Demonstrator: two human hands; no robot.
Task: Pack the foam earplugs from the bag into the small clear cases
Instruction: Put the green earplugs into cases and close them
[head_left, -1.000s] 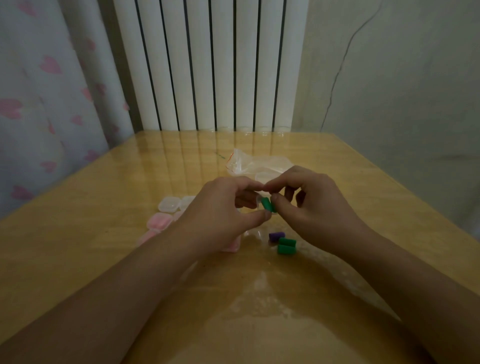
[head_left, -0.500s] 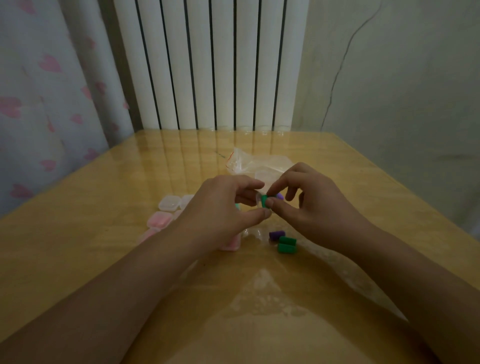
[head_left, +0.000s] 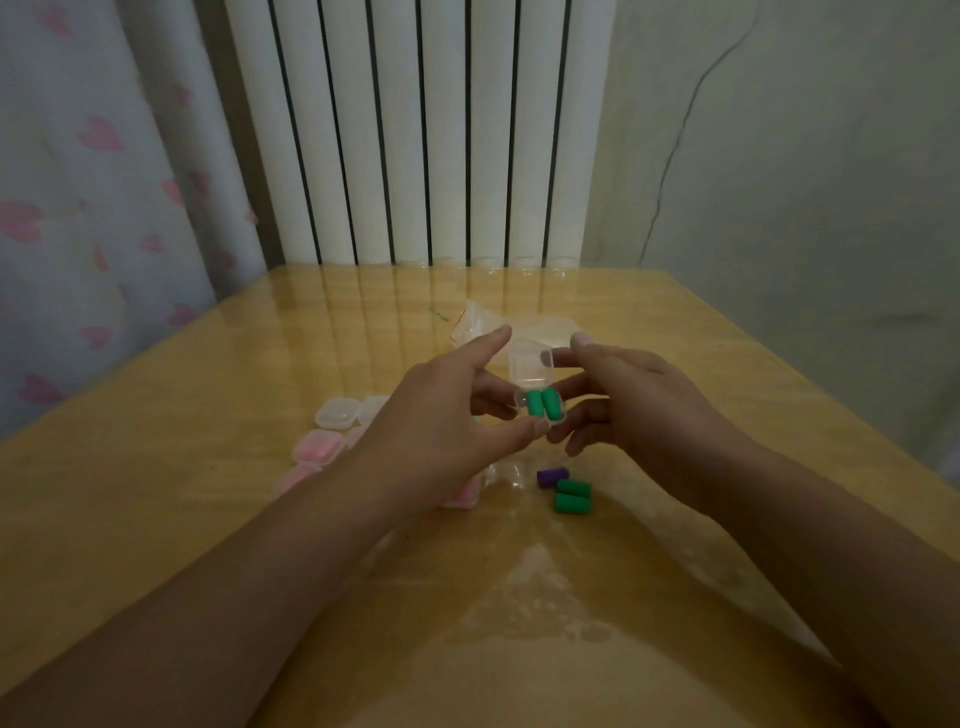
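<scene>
We are holding a small clear case (head_left: 537, 402) above the wooden counter (head_left: 156, 493), its hinged lid (head_left: 530, 362) standing open on the far side. Our left hand (head_left: 441, 421) pinches the case between thumb at its near edge and curled fingers behind it, the index finger stretched out past the lid. Our right hand (head_left: 631, 395) steadies the other side, fingertips touching the lid and the case wall; whether that grip truly clasps or only rests there, we cannot tell. Two green foam earplugs (head_left: 543, 404) lie side by side inside the case. Just below the grip, on the counter, lie one purple earplug (head_left: 551, 475) and two more green earplugs (head_left: 571, 496), touching each other. Beyond the grip sits the crumpled clear bag (head_left: 483, 325). To the left of the grip and partly hidden under our left hand are more cases (head_left: 337, 413), some clear, some showing pink (head_left: 317, 449). We judge this case filled and the closing step in hand: the next move calls for folding the lid down and pressing until it snaps, while keeping the case level so the plugs stay seated.
</scene>
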